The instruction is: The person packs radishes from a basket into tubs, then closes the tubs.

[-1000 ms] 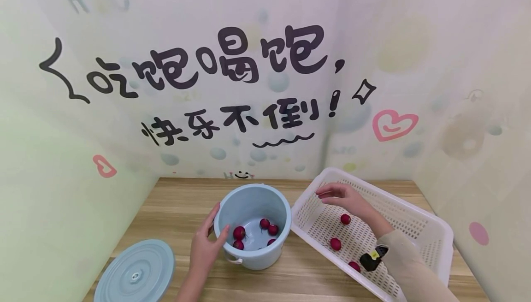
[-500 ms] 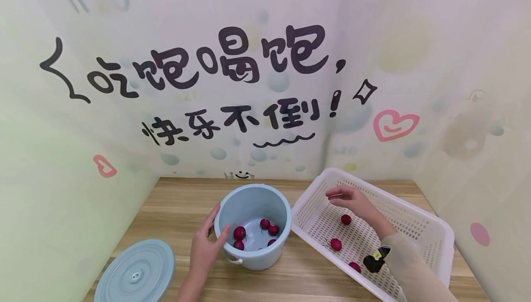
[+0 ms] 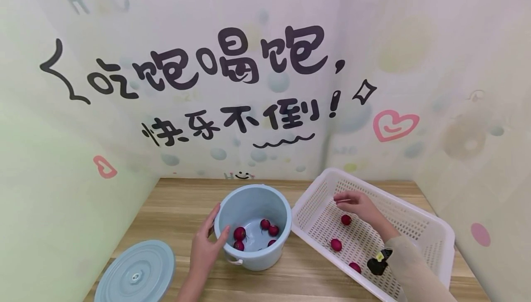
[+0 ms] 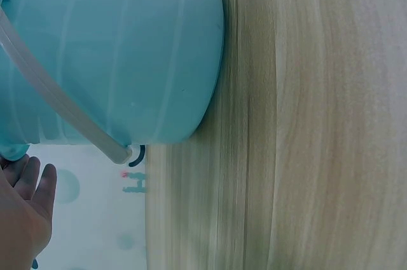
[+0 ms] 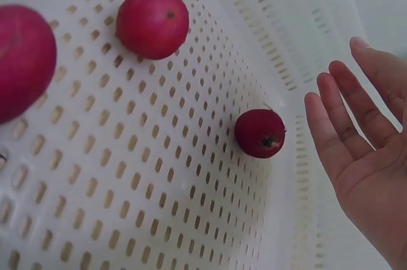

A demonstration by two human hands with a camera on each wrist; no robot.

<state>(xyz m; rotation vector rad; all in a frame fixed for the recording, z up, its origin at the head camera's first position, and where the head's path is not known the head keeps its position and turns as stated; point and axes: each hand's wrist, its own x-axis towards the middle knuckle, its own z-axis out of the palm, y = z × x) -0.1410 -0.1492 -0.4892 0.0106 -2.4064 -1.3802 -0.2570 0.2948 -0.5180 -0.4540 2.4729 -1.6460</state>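
My left hand (image 3: 204, 242) holds the light blue bucket (image 3: 267, 258) at its left rim, thumb at the near side and fingers along the outside. Several small red radishes (image 3: 239, 233) lie inside on the bucket's bottom. In the left wrist view the bucket's pale handle (image 4: 60, 101) hangs across its side. My right hand (image 3: 361, 205) hovers over the white perforated basket (image 3: 309, 242) with its fingers extended and nothing in them. Under it in the basket lie a far radish (image 3: 346, 220), a middle radish (image 3: 336, 245) and a near radish (image 3: 355, 267).
A round light blue lid (image 3: 137, 272) lies on the wooden table (image 3: 182, 200) at the front left. The basket stands close against the bucket's right side. A printed wall covering (image 3: 249, 154) rises behind the table.
My right hand has drifted to the right and slightly nearer above the basket. My left hand, the bucket and the radishes stay where they were.
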